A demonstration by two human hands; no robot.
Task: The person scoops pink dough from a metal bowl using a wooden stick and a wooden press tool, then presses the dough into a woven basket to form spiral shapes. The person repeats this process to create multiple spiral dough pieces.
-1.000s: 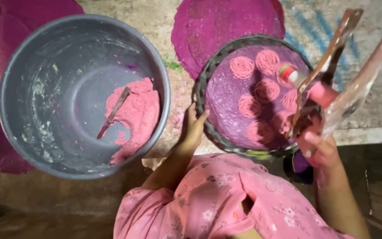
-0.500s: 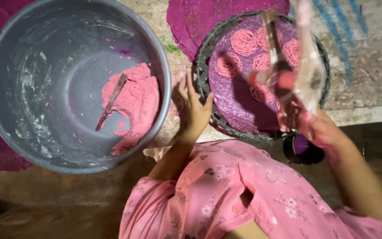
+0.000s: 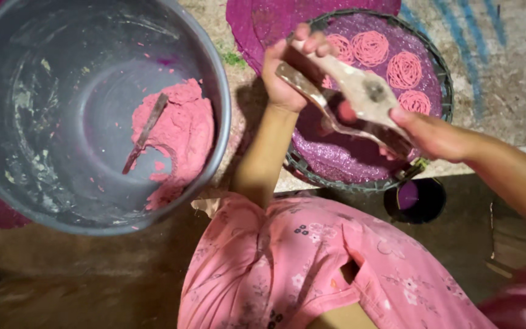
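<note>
Your left hand (image 3: 286, 73) is curled shut around the far end of the wooden press (image 3: 351, 100), fingers wrapped over its two handles. Your right hand (image 3: 436, 135) clamps the near end, fingers tight on the wood, so both hands hold the press together above the round tray (image 3: 436, 67). On the tray's purple mat, pink noodle spirals (image 3: 404, 70) lie toward the far right. To your left sits the big grey tub (image 3: 44, 109) with pink dough (image 3: 178, 131) and a spatula (image 3: 144, 131) stuck in it
</note>
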